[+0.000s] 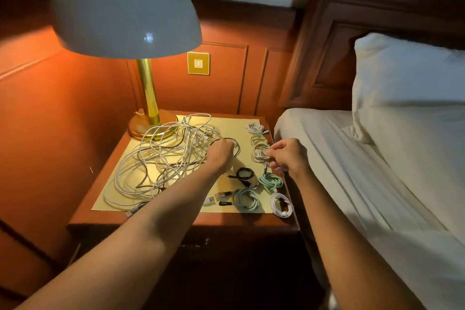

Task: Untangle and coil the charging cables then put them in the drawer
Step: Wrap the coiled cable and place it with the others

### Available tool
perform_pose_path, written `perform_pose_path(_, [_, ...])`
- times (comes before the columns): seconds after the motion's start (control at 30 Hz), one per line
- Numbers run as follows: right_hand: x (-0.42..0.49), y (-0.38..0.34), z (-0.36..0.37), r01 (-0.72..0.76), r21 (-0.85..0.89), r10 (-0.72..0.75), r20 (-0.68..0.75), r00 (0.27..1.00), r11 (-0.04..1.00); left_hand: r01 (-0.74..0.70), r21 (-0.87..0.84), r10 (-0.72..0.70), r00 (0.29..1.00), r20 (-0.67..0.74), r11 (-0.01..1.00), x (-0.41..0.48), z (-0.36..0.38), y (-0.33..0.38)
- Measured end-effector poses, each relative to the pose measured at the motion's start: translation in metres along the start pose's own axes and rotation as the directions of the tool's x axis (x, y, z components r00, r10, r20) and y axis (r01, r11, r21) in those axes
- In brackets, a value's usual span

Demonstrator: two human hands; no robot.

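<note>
While the right hand (288,157) is pinching a white coil (259,155) between thumb and forefinger at the right edge of the nightstand (226,219), the left hand (221,155) is reaching in beside it, its fingers curling down around strands at the right edge of the tangle (156,158). That tangle, mostly white cable with a few dark strands running through it, is sprawling over the left half of the top, its far side lying against the base of the lamp (148,93). Other finished coils are lying along the right side, next to the bed (352,171): a white one (254,127) at the far end, then a black one (245,173), two green ones (271,181) and another white one (281,205) nearest. The work looks to be in the untangle-and-coil step, perhaps half done, with one coil being set in the row and the next cable being taken up. Next, the right hand is going to need to let go of its coil, and the left to draw a single strand free without dragging the whole heap along. The drawer, below in shadow, is not showing clearly.
</note>
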State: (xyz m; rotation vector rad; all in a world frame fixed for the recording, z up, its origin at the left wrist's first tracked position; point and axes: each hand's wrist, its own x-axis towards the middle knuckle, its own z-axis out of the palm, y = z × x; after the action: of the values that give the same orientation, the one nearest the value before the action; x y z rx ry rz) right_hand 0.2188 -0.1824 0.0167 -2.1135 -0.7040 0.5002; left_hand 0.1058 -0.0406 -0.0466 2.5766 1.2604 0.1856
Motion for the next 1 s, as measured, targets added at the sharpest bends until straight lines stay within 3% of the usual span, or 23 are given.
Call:
perform_pose_path(0.17, [0.047, 0.006, 0.049, -0.184, -0.033, 0.184, -0.014, 0.983, 0.982, 0.047, 0.011, -0.046, 0.996, -0.075, 0.999, 0.027, 0.018, -0.017])
perform_pose_path(0.23, [0.057, 0.008, 0.066, -0.172, -0.053, 0.169, -0.052, 0.984, 0.984, 0.052, -0.082, -0.062, 0.99, -0.129, 0.995, 0.033, 0.014, -0.023])
perform_pose_path(0.4, [0.07, 0.005, 0.093, -0.14, -0.049, 0.136, -0.072, 0.988, 0.989, 0.011, -0.26, -0.039, 0.994, -0.1, 0.965, 0.036, -0.012, -0.036])
perform_pose_path(0.53, [0.063, -0.005, 0.097, -0.074, -0.185, 0.08, 0.022, 0.997, 0.98, -0.079, -0.278, 0.047, 0.992, -0.119, 0.957, 0.031, -0.033, -0.044])
perform_pose_path(0.63, [0.06, -0.02, 0.087, 0.038, -0.277, -0.052, -0.043, 0.998, 0.96, -0.138, -0.295, 0.099, 0.984, -0.146, 0.946, 0.027, -0.046, -0.05])
perform_pose_path(0.7, [0.06, -0.035, 0.078, 0.192, -0.219, -0.213, -0.077, 0.974, 0.957, -0.197, -0.297, 0.145, 0.971, -0.19, 0.934, 0.023, -0.057, -0.053])
perform_pose_path(0.8, [0.061, -0.057, 0.06, 0.291, 0.112, -0.302, 0.099, 0.948, 0.95, -0.272, -0.291, 0.202, 0.948, -0.247, 0.917, 0.018, -0.083, -0.057])
perform_pose_path(0.83, [0.058, -0.066, 0.056, 0.303, 0.147, -0.325, 0.168, 0.931, 0.942, -0.298, -0.269, 0.229, 0.938, -0.259, 0.916, 0.017, -0.093, -0.058])
perform_pose_path(0.93, [0.054, -0.095, 0.055, 0.39, 0.021, -0.384, 0.236, 0.893, 0.92, -0.346, -0.195, 0.284, 0.915, -0.288, 0.918, 0.016, -0.116, -0.064])
perform_pose_path(1.0, [0.053, -0.111, 0.056, 0.401, -0.037, -0.38, 0.254, 0.89, 0.915, -0.306, -0.182, 0.245, 0.923, -0.297, 0.934, 0.015, -0.124, -0.067])
